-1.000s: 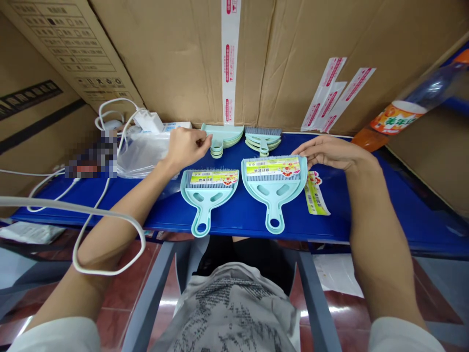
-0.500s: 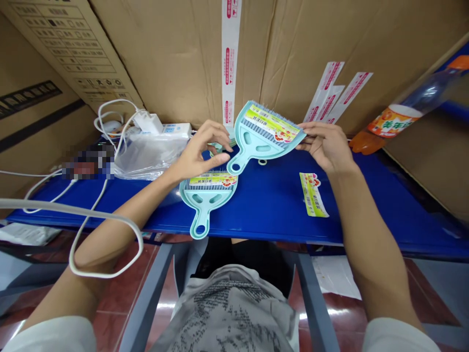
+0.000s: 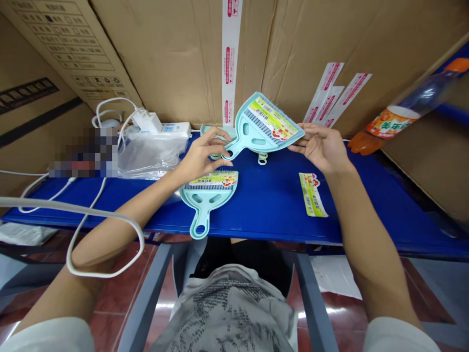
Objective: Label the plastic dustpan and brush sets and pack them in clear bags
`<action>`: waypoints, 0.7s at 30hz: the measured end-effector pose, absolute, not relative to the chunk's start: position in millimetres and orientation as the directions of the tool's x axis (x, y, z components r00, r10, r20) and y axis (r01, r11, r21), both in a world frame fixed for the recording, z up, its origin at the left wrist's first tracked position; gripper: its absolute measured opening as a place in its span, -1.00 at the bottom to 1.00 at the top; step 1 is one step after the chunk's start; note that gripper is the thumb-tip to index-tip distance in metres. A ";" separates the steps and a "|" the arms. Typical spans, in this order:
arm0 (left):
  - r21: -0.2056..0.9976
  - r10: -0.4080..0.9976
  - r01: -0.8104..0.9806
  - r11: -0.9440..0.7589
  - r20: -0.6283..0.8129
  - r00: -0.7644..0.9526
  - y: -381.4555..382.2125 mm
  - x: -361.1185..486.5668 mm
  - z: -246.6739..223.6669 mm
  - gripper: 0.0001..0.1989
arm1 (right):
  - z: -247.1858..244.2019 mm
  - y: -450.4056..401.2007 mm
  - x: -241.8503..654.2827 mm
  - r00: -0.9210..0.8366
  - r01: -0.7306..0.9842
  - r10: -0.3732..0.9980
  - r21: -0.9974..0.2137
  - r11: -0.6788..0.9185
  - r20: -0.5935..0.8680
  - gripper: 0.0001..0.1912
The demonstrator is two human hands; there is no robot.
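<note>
Dustpan (image 3: 252, 139), upper centre of frame, spans both hands: right fingers (image 3: 298, 138) pinch its wide edge, left fingers (image 3: 226, 142), slightly parted, take its handle tip.

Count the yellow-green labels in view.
3: one label on the raised dustpan, a second label on the lower dustpan, and a loose label lying on the table at right. Others may be hidden.

“桌扫套装” reads on the held dustpan's label (image 3: 274, 119) and loose label (image 3: 313, 195); “美” on the bottle (image 3: 394, 120).
</note>
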State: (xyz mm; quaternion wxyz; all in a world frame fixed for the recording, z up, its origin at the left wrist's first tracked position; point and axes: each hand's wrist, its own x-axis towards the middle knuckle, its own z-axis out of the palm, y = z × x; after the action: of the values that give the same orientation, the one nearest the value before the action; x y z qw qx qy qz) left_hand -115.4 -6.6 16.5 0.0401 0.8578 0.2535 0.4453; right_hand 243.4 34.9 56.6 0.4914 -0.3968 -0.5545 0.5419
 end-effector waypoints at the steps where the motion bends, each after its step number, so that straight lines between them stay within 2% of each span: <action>1: 0.313 0.489 0.404 -0.860 0.733 0.473 -7.0 -115.4 17.3 -0.55 | 56.9 35.3 244.0 -0.215 -0.090 0.972 -0.993 0.074 0.092 -0.75; 6: 0.358 0.546 0.430 -0.829 0.684 0.483 -10.5 -115.9 24.5 -0.52 | 53.2 37.6 240.8 -0.231 0.011 0.973 -1.000 0.006 0.004 -0.66; 11: 0.349 0.525 0.404 -0.845 0.684 0.506 -10.6 -115.8 26.1 -0.55 | 49.6 35.6 235.0 -0.216 0.045 0.973 -0.994 0.096 0.084 -0.71; 16: 0.333 0.539 0.441 -0.833 0.668 0.514 -4.8 -120.9 28.2 -0.50 | 49.7 32.3 231.1 -0.180 0.092 0.978 -0.989 0.120 0.102 -0.79; 19: 0.308 0.603 0.566 -0.765 0.653 0.458 -1.7 -141.4 42.7 -0.49 | 48.4 33.1 229.1 -0.149 0.052 0.981 -0.990 0.133 0.124 -0.83; 21: 0.297 0.692 0.748 -0.594 0.663 0.286 0.1 -164.6 55.7 -0.52 | 47.7 34.2 228.7 -0.126 0.027 0.982 -0.989 0.147 0.143 -0.84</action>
State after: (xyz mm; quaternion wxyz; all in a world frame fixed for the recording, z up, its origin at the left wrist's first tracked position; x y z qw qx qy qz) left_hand -164.6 0.1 55.7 -0.0355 0.8012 0.4494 0.3935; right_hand 228.7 34.2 47.7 0.4941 -0.4394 -0.5739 0.4831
